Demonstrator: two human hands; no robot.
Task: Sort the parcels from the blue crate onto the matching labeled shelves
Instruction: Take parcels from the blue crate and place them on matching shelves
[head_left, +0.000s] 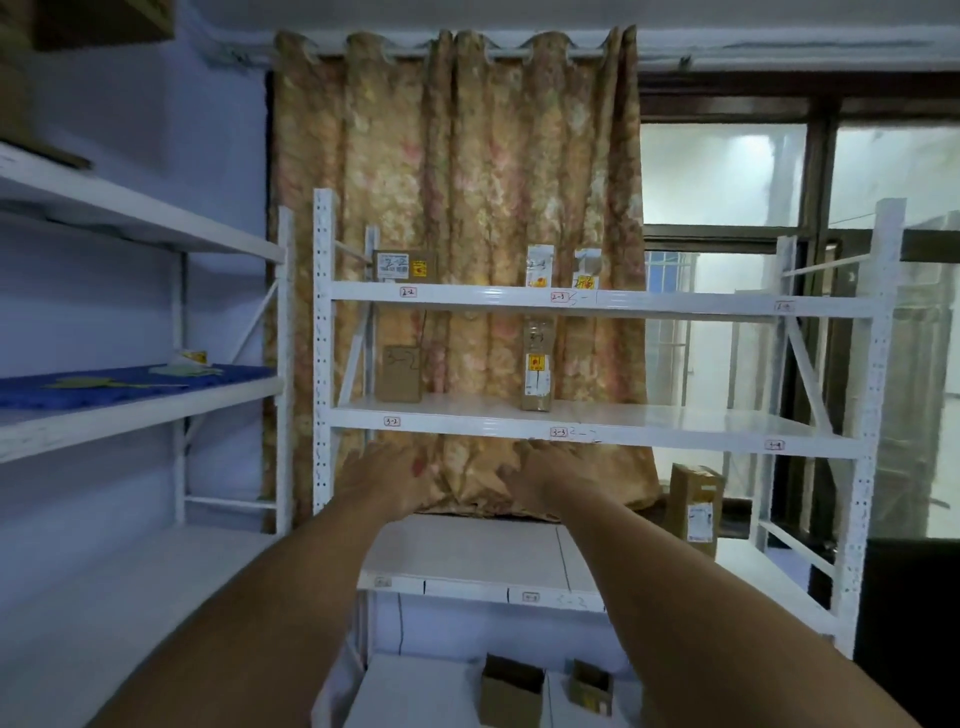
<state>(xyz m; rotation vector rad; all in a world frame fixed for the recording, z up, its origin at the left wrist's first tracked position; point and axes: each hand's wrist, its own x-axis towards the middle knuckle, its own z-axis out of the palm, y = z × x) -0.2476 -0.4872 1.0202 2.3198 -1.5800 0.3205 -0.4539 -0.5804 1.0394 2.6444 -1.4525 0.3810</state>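
Both bare arms reach toward the white rack (597, 304) that fills the middle of the frame. The left hand (392, 480) and the right hand (543, 478) are side by side just below the front edge of the rack's middle shelf, seen against the flowered curtain (467, 182). Their fingers look stretched forward and hold nothing, though blur smears the fingertips. On the upper shelf a flat brown box (405, 265) stands above the 2-2 label (408, 292), and two slim white parcels (540, 266) stand by the 2-3 label (558, 297). One level down, a plain carton (399, 374) with 3-2 written on it sits at the left, and a tall taped parcel (537, 364) stands upright above the 3-3 label (558, 432). At the lower right a brown box (696, 501) stands on the next shelf down. At the bottom centre two small cartons (511, 688) sit a little apart. At the left of the frame a second rack (283, 364) carries a blue mat (130, 387).
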